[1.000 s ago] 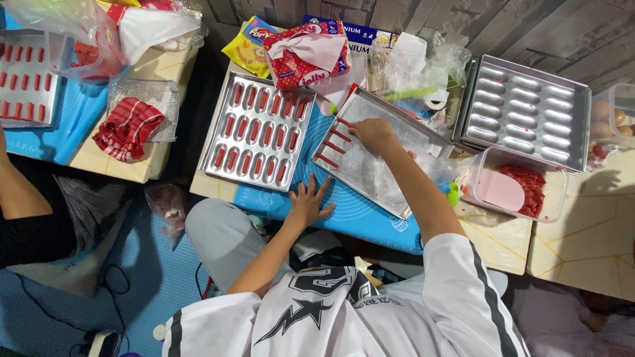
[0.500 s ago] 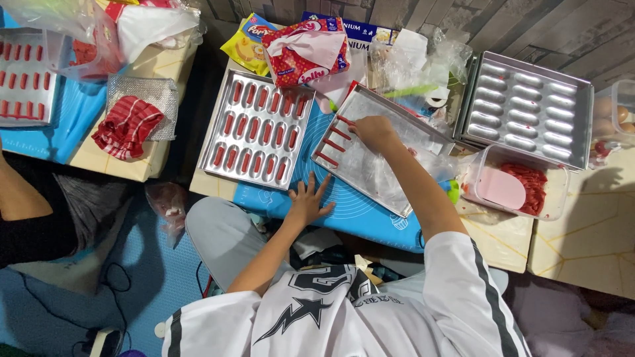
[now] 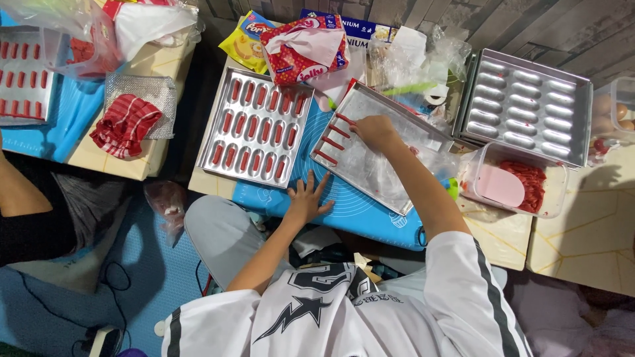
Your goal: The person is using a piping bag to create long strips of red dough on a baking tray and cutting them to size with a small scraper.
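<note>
1. The right hand [image 3: 374, 130] rests on the flat metal tray [image 3: 390, 158], which is lined with clear plastic film. Its fingers are curled together over the far-left part of the tray, right at a short row of red strips [image 3: 334, 137]; whether they pinch one cannot be told.
2. The left hand [image 3: 306, 198] lies flat with fingers spread apart on the blue mat [image 3: 350, 211], holding nothing, just near of the gap between the two trays.
3. The flat metal tray sits tilted on the blue mat near the middle of the tabletop [image 3: 582, 218]. The red strips lie side by side along its left edge.
4. Just left of it is a filled mould tray [image 3: 254, 125], its oblong hollows each carrying a red piece.
5. To the far right an empty mould tray [image 3: 529, 106] leans up, its hollows bare metal.
6. Near of that, a clear plastic tub [image 3: 512, 185] holds a pink scraper and a heap of red material.
7. At the far edge lie a red-patterned tissue pack [image 3: 301, 46] and a yellow snack bag [image 3: 241, 39].
8. On the left, a red striped cloth [image 3: 126, 122] lies on a second low table, and another filled mould tray [image 3: 23, 73] sits at the far left.
9. Another person's arm [image 3: 16, 192] shows at the left edge.
</note>
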